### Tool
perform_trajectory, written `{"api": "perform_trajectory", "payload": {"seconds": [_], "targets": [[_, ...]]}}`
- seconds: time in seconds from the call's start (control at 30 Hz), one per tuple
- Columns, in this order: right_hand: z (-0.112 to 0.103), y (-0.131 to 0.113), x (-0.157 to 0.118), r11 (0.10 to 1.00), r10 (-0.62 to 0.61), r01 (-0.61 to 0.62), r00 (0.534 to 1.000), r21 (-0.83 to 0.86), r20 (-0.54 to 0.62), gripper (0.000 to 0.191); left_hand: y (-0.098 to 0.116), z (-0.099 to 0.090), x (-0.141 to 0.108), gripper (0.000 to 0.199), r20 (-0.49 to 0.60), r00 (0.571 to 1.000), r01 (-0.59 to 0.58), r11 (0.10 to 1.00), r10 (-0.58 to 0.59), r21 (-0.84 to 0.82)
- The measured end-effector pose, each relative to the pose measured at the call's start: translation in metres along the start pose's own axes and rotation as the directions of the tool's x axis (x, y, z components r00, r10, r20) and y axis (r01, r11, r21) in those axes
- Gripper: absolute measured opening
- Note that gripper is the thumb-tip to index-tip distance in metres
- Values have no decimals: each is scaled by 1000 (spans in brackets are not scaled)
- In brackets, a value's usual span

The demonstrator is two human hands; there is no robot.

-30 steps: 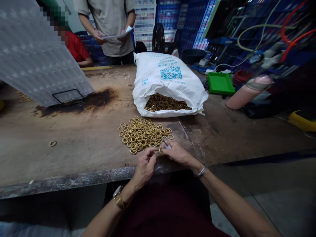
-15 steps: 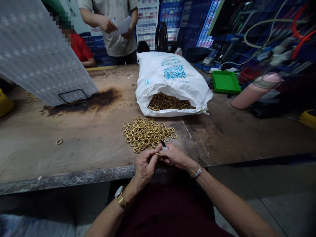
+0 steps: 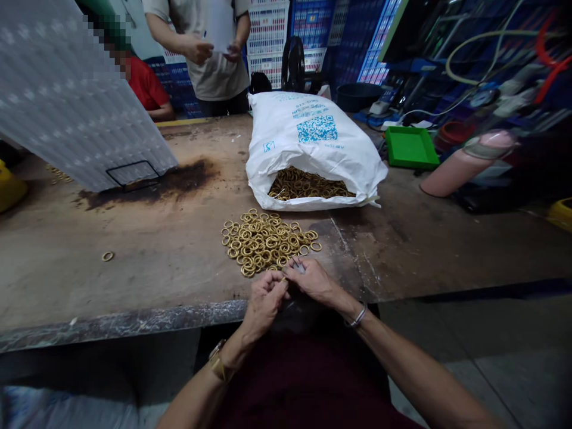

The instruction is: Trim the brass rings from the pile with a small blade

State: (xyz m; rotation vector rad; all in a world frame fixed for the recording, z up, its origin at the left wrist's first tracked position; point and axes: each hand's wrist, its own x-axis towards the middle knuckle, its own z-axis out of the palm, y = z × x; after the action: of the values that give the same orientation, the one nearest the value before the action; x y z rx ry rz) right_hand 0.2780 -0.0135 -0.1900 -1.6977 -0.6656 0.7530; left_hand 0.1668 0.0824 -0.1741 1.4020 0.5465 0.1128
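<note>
Just in front of my body, at the near edge of the table, both hands meet. My left hand (image 3: 267, 296) is closed, pinching a brass-coloured ring (image 3: 283, 280) between thumb and fingers. My right hand (image 3: 311, 279) is closed around a small flat grey tool (image 3: 299, 268), mostly covered by the fingers; its exact kind is unclear. Right beyond the hands lies a loose pile of brass-coloured rings (image 3: 266, 241). A single ring (image 3: 108, 256) rests apart on the left. Behind the pile, a white woven sack (image 3: 286, 137) lies with its mouth open toward me, showing many more rings inside.
A stack of pale translucent panels (image 3: 89, 107) leans at the left in a black wire stand (image 3: 134, 176). On the right are a green tray (image 3: 411, 147) and a pink bottle (image 3: 465, 164). Across the wooden table (image 3: 179, 238), a person holds paper (image 3: 221, 27); another sits in red.
My right hand has turned over the grey tool, so its dark tip no longer shows. My hands have drawn slightly apart. Across the table, the person has raised the paper upright.
</note>
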Motion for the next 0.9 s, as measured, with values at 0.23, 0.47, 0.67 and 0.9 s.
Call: {"api": "perform_trajectory", "payload": {"seconds": [0.23,0.47,0.67,0.9], "targets": [[-1,-4,1,999,16,-18,999,49,45,27,1,-1,-3,34,135,986,129,964,-99,-233],[-6,9,-5,927,-230,227,973,-298,27,18,-3,1,-3,35,48,997,72,975,-63,-210],[-5,0,-15,829,-259,307,952,-468,166,9,-5,2,-3,38,33,999,19,991,-14,-130],[-6,-11,-16,754,-166,279,957,-594,239,10,-2,2,-3,40,20,999,39,989,-36,-143]]}}
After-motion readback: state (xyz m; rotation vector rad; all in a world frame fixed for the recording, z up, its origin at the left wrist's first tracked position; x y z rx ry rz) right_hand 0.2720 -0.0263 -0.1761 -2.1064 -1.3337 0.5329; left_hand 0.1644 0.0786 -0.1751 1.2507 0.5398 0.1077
